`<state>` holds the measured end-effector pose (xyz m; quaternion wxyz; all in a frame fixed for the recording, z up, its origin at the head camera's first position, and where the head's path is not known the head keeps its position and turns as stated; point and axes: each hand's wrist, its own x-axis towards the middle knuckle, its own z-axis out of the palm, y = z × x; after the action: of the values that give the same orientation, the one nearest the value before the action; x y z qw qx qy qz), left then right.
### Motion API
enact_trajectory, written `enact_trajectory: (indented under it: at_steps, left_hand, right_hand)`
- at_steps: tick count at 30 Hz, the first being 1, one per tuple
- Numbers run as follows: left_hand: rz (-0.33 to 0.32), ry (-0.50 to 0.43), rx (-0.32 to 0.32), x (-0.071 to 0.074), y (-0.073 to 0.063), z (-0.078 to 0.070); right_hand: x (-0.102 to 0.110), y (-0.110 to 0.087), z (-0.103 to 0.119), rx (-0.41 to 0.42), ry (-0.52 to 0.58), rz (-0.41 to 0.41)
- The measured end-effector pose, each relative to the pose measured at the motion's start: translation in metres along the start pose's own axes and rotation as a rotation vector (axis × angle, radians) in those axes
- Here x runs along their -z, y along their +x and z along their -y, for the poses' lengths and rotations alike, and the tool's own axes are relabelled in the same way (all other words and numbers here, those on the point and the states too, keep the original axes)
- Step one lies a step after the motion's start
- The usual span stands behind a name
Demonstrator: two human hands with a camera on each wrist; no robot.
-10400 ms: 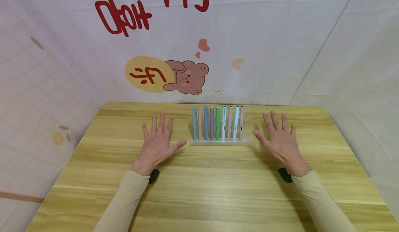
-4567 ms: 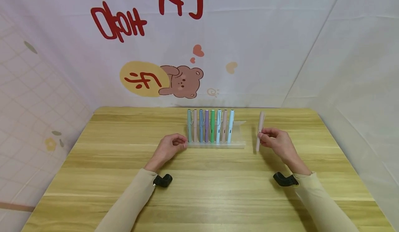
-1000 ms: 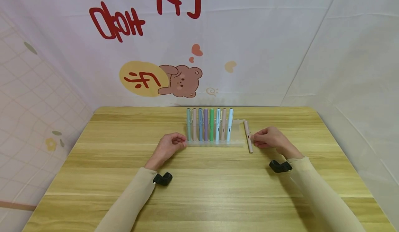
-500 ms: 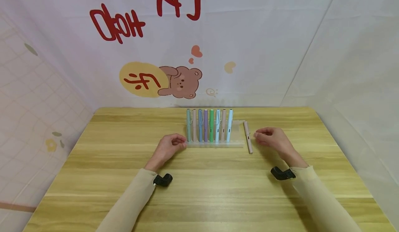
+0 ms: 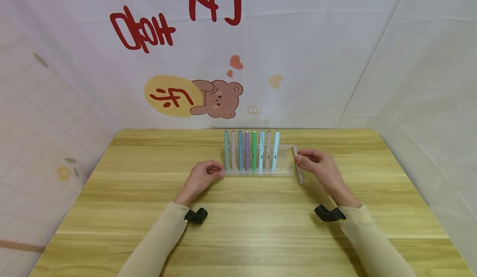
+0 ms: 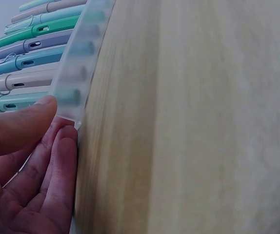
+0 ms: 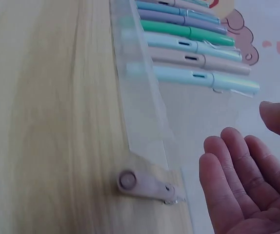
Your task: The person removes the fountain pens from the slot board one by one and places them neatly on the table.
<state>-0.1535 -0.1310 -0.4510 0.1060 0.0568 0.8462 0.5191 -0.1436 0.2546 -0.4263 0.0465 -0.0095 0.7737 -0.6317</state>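
Note:
A clear pen stand (image 5: 261, 173) holds a row of several upright capped pens, among them a green pen (image 5: 254, 152) and a light blue pen (image 5: 275, 150) at the row's right end. My left hand (image 5: 201, 179) pinches the stand's left end, the thumb (image 6: 40, 109) on its corner beside the teal pen (image 6: 18, 101). Just off the right end, a pinkish-beige pen (image 5: 300, 175) lies on the table. Over that pen's upper part hovers my right hand (image 5: 322, 169); in the right wrist view its fingers (image 7: 237, 170) are loosely bent, apart from the pen (image 7: 147, 186).
The wooden table (image 5: 253, 227) carries the stand near its back edge. A white cloth wall (image 5: 309, 61) with a printed bear (image 5: 221, 99) and red lettering rises behind it. Each wrist wears a black camera mount (image 5: 329, 213).
Earlier my right hand took the pinkish-beige pen from the stand's right end and laid it down. It drew back from the pen, then moved left over it. My left hand stays put lately.

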Motion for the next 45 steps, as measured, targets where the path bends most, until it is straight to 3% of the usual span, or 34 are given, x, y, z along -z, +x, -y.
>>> enact_trajectory:
  at_steps: [18, 27, 45]
  left_hand:
    - [-0.008, -0.010, -0.003, 0.001, 0.000, 0.002]
    - [-0.005, -0.027, 0.017, -0.004, -0.001, 0.001]
    - [-0.018, -0.014, 0.010, -0.001, 0.000, 0.000]
  right_hand:
    - [-0.031, 0.016, 0.001, 0.048, -0.085, 0.076]
    - [-0.040, 0.022, -0.002, 0.018, -0.256, 0.110]
    - [-0.052, 0.031, 0.002, 0.003, -0.295, 0.106]
